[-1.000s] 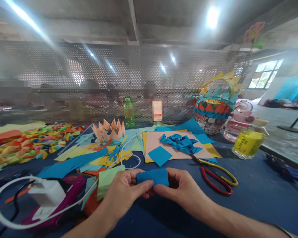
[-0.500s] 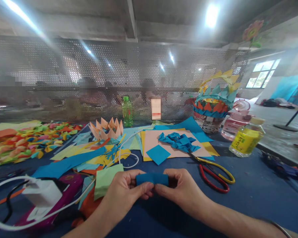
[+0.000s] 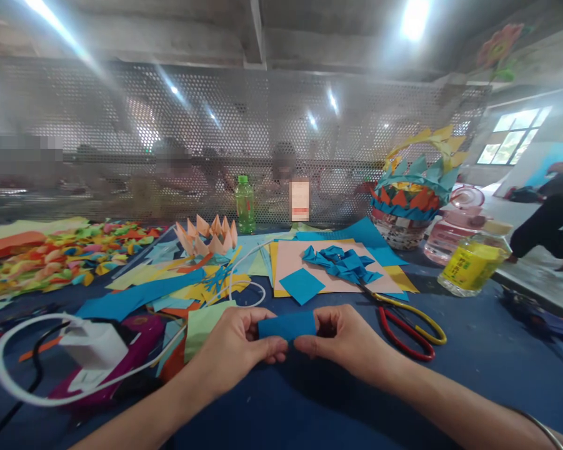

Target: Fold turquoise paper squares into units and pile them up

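Between the left hand (image 3: 240, 337) and the right hand (image 3: 341, 339), each curled in a pinch, a blue paper rectangle (image 3: 287, 326) is held by its ends, its long axis running crosswise, neither hand nearer. Beyond the rectangle, a blue square (image 3: 302, 286) is laid on a pink sheet (image 3: 285, 265); scissors (image 3: 410, 354) are seen to its right.

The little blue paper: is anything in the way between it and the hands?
Nothing visible is: the left hand and right hand hold the blue paper directly, one at each end. The pale green paper lies beside the left hand, not between.
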`<action>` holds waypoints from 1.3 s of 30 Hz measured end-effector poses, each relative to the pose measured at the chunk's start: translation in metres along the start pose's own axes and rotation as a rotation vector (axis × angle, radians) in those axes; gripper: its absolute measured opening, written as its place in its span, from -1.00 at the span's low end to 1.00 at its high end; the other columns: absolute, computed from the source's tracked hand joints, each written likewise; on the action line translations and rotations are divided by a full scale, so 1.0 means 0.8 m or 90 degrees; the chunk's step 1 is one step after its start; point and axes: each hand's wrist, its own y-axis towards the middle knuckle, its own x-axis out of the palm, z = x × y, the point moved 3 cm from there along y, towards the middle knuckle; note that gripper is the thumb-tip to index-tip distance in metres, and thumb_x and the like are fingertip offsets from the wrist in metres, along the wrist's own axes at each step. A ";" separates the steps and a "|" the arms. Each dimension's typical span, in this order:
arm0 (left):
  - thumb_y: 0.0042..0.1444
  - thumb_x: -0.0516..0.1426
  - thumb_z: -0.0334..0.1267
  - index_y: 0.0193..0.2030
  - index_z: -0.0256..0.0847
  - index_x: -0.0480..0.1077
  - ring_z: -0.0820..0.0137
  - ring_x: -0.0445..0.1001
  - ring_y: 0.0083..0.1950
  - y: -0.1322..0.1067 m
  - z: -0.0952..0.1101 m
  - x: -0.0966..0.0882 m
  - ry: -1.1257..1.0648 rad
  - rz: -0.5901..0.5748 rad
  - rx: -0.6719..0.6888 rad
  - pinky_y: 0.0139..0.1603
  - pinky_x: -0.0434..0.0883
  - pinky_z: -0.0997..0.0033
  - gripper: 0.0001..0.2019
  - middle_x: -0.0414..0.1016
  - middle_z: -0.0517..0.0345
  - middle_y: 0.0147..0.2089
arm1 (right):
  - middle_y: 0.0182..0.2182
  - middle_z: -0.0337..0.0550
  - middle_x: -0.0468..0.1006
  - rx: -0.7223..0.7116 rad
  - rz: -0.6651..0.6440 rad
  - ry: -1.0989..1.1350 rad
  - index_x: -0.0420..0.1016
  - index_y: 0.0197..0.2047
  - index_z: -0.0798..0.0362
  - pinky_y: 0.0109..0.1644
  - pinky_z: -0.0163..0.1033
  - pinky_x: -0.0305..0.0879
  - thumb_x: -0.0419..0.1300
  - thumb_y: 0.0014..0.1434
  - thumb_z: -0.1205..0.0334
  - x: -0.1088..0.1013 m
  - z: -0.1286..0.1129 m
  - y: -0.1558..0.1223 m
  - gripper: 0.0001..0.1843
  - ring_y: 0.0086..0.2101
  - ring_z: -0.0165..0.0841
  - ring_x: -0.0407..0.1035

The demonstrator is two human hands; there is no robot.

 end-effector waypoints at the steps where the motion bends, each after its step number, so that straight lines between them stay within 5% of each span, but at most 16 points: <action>1: -0.16 0.33 -0.20 -0.37 -0.27 0.51 0.33 0.57 -0.43 0.001 -0.001 -0.001 0.001 0.002 -0.002 -0.40 0.45 0.48 -0.78 0.59 0.14 -0.52 | -0.63 -0.29 0.42 0.000 0.003 -0.006 0.35 -0.57 0.11 -0.48 -0.38 0.07 0.33 -0.01 0.08 -0.002 0.000 0.001 -0.66 -0.57 -0.49 0.21; 10: -0.25 0.37 -0.19 -0.38 -0.26 0.49 0.35 0.58 -0.45 0.022 -0.004 -0.036 0.002 0.046 -0.008 -0.40 0.48 0.49 -0.71 0.62 0.14 -0.48 | -0.56 -0.22 0.45 -0.062 0.048 -0.070 0.40 -0.50 0.12 -0.42 -0.35 0.16 0.27 0.06 -0.05 -0.039 -0.004 0.017 -0.62 -0.51 -0.44 0.27; 14: -0.23 0.35 -0.17 -0.37 -0.28 0.49 0.34 0.59 -0.44 0.016 -0.006 -0.021 -0.004 0.012 -0.015 -0.39 0.50 0.47 -0.72 0.62 0.11 -0.48 | -0.43 -0.20 0.46 -0.085 0.037 -0.059 0.46 -0.31 0.13 -0.34 -0.33 0.20 0.27 0.06 -0.04 -0.025 -0.006 0.012 -0.63 -0.41 -0.40 0.29; 19: -0.19 0.34 -0.18 -0.34 -0.29 0.50 0.36 0.57 -0.45 0.007 -0.013 -0.002 0.001 -0.020 -0.033 -0.39 0.49 0.48 -0.72 0.60 0.14 -0.51 | -0.59 -0.30 0.26 -0.028 -0.034 -0.073 0.46 -0.46 0.17 -0.45 -0.34 0.00 0.25 0.06 -0.03 -0.004 0.000 0.004 -0.63 -0.52 -0.48 0.08; 33: -0.21 0.31 -0.19 -0.43 -0.28 0.44 0.45 0.47 -0.60 0.004 -0.002 -0.001 0.025 -0.002 -0.044 -0.54 0.44 0.50 -0.76 0.54 0.20 -0.58 | -0.61 -0.29 0.31 -0.032 -0.016 -0.221 0.39 -0.52 0.13 -0.45 -0.33 0.04 0.18 0.09 0.10 -0.019 0.004 0.012 -0.71 -0.53 -0.46 0.14; 39: -0.19 0.28 -0.17 -0.42 -0.28 0.44 0.36 0.55 -0.50 0.007 -0.004 -0.003 0.015 -0.003 -0.029 -0.44 0.48 0.44 -0.76 0.60 0.09 -0.51 | -0.61 -0.28 0.34 -0.047 0.019 -0.247 0.36 -0.55 0.12 -0.44 -0.32 0.05 0.18 0.10 0.04 -0.024 0.009 0.017 -0.66 -0.53 -0.44 0.16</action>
